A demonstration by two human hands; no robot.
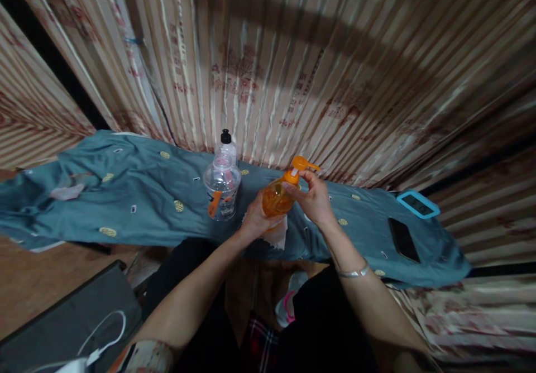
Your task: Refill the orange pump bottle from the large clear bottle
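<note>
An orange pump bottle (277, 199) with amber liquid leans to the right above the cloth-covered table. Around its lower body wraps my left hand (256, 216). Up at the orange collar just below the pump head (300, 162), my right hand (312, 195) grips with thumb and fingers, and the spout points right. Beneath the bottle lies a whitish tissue (278, 238), partly covered by my left hand and the bottle. Left of my hands stands a clear plastic cup (221, 194) with orange and black print, and behind it a clear bottle with a black cap (225, 137).
A teal patterned cloth (154, 194) covers the narrow table. At its right end lie a dark phone (403, 240) and a blue-framed device (417, 204). Crumpled tissue (67, 192) rests far left. Pleated curtain (259, 71) hangs close behind. A white cable (109, 342) lies lower left.
</note>
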